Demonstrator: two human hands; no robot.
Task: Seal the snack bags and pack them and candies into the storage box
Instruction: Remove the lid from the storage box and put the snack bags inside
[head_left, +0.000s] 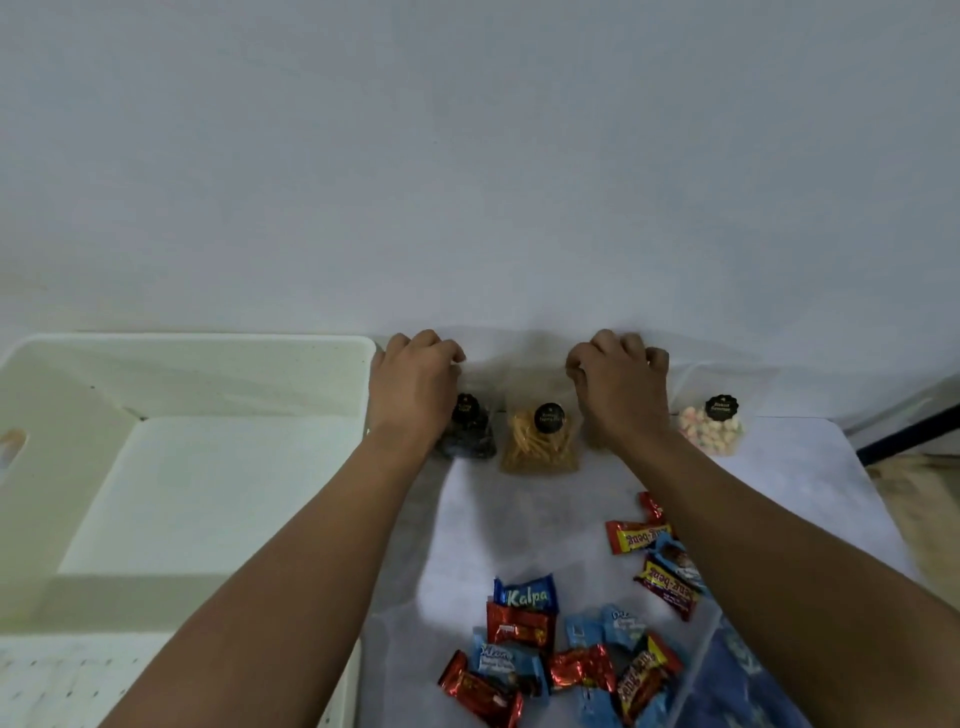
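**Both hands at the top edge of the middle snack bag**

The fingers of the left hand (415, 382) are curled, their tips pressed together at what looks like the upper left corner of a clear snack bag of yellow sticks (540, 441); the fingers of the right hand (618, 387) are curled the same way at its upper right corner. The clear film is hard to see against the wall, so I cannot tell for sure that each hand pinches it. The bag stands upright in the middle of the frame, against the wall.

Just left of it, partly hidden by the left wrist, stands a bag of dark snacks (467, 434). Right of the right hand, apart from it, stands a bag of pastel puffs (711, 428). Each bag bears a round black label.

In the lower middle and lower right of the frame, wrapped candies (524, 618) in red, blue and yellow lie scattered on the white table (483, 519).

The white storage box (208, 493) fills the left of the frame, open, just beside the left forearm.
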